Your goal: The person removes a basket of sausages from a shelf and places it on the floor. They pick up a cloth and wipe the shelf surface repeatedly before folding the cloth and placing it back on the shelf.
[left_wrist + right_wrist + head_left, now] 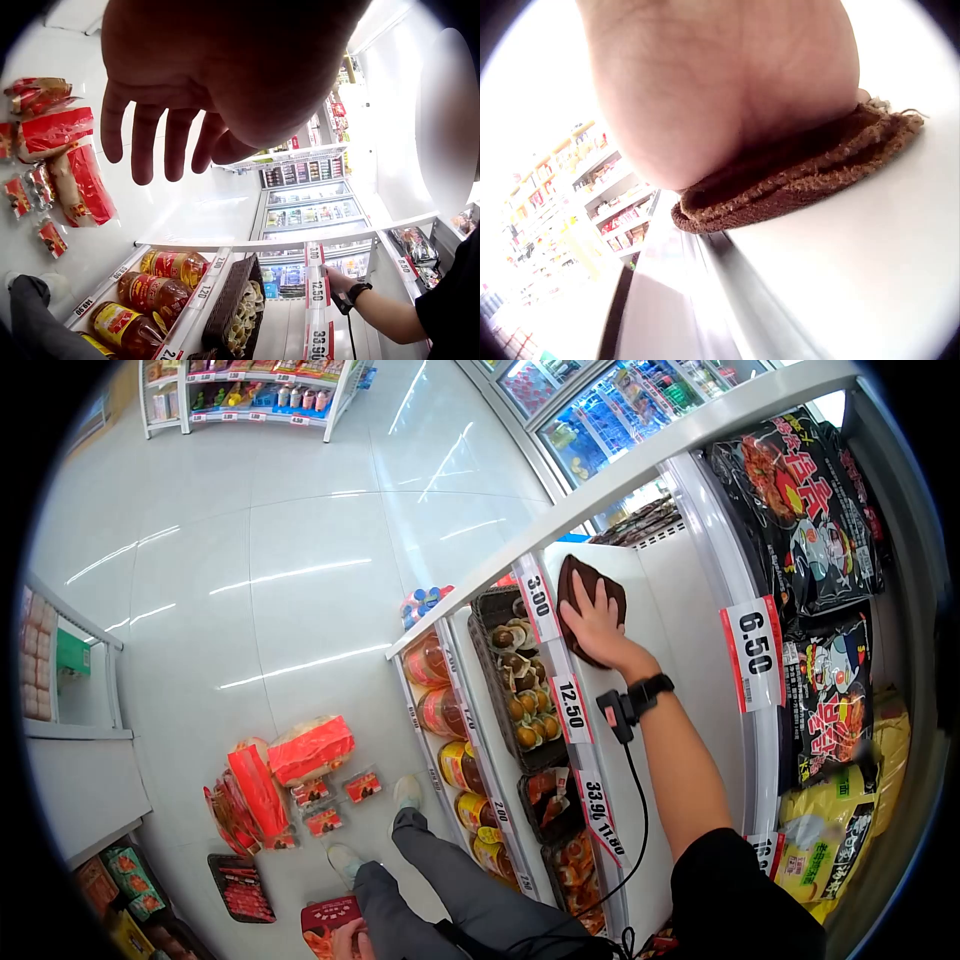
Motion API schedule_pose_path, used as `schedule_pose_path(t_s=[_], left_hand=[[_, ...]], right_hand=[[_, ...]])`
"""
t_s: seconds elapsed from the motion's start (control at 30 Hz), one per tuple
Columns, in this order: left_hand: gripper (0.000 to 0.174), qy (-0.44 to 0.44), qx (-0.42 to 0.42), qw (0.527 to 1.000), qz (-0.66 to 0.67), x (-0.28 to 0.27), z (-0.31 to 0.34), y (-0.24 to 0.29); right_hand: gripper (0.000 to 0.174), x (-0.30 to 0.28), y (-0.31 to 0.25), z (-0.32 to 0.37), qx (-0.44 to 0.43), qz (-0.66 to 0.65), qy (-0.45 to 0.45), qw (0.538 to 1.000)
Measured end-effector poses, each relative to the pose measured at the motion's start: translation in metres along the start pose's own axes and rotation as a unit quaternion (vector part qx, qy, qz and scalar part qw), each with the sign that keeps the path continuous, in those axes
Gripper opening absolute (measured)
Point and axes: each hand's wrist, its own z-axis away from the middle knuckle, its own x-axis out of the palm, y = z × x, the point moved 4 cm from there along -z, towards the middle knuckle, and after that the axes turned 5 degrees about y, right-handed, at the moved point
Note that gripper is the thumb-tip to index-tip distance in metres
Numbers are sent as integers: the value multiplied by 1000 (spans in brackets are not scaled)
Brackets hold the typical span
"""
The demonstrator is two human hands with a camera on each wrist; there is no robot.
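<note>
A folded brown cloth (608, 600) lies on the white shelf (655, 600), and my right hand (600, 628) presses flat on it with the fingers spread. In the right wrist view the palm (727, 82) rests on the cloth (795, 184), whose layered edge shows near the shelf's front rail. My left hand (352, 938) is low at the bottom of the head view, beside a red package (328, 922). The left wrist view shows the left hand (202, 90) with its fingers hanging loosely and nothing in them.
Below the cloth's shelf are a dark basket of wrapped eggs (520, 690) and bottles (443, 712). Black noodle packs (810, 510) fill the shelf on the right. Red bread packages (310, 750) and a dark tray (240, 888) are on the floor. Price tags (572, 708) line the shelf edge.
</note>
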Motion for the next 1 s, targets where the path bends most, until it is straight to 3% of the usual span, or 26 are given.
schedule_pose_path(t_s=[0.17, 0.23, 0.3, 0.37, 0.47, 0.7, 0.9, 0.97, 1.0], left_hand=[[22, 12, 11, 1000, -22, -2, 6, 12], [16, 21, -52, 998, 35, 4, 7, 6], [19, 7, -62, 996, 62, 10, 7, -2], [24, -5, -71, 994, 88, 11, 9, -6], [23, -13, -102, 984, 147, 11, 13, -16], [23, -36, -84, 987, 134, -6, 8, -6], [24, -165, 81, 981, 54, 29, -17, 58], [26, -233, 209, 949, 35, 54, -21, 101], [26, -238, 214, 947, 32, 66, -23, 115]], right_hand=[[74, 2, -5, -29, -11, -4, 14, 1000], [75, -2, -11, -22, -3, -4, 22, 1000], [75, 1, -10, -21, -6, -4, 38, 999], [76, 22, 16, -40, -54, 82, 24, 995], [77, 5, 2, 15, 10, -1, 14, 1000], [75, 25, 56, 100, 51, -21, 18, 998], [74, 37, 101, 183, 99, -37, -18, 994], [73, 40, 118, 210, 118, -49, -26, 991], [73, 42, 128, 221, 131, -52, -34, 989]])
